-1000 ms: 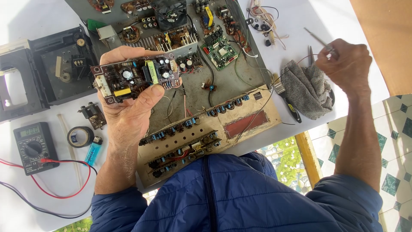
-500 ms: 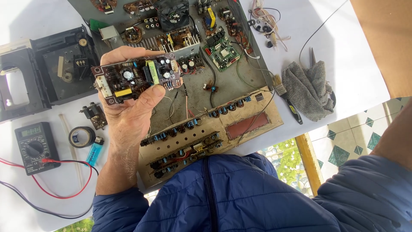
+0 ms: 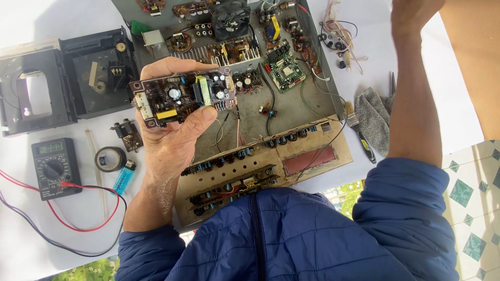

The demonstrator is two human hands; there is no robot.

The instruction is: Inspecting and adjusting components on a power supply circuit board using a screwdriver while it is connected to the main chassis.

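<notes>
Grey metal chassis [image 3: 307,104]: open on the white table [image 3: 31,244], boards inside.
Right hand [image 3: 414,13]: raised at the frame's top; grip cannot be told.
Left hand [image 3: 169,132]: clasps the small circuit board [image 3: 182,96], held above the chassis.
Multimeter [image 3: 52,166]: far left.

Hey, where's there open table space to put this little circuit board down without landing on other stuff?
Bare white table lies above the black disc tray housing, and more between the opened chassis and the grey cloth, toward the upper right. Crowded: around the multimeter, tape roll and red and black leads. The left hand holds the circuit board.
</notes>
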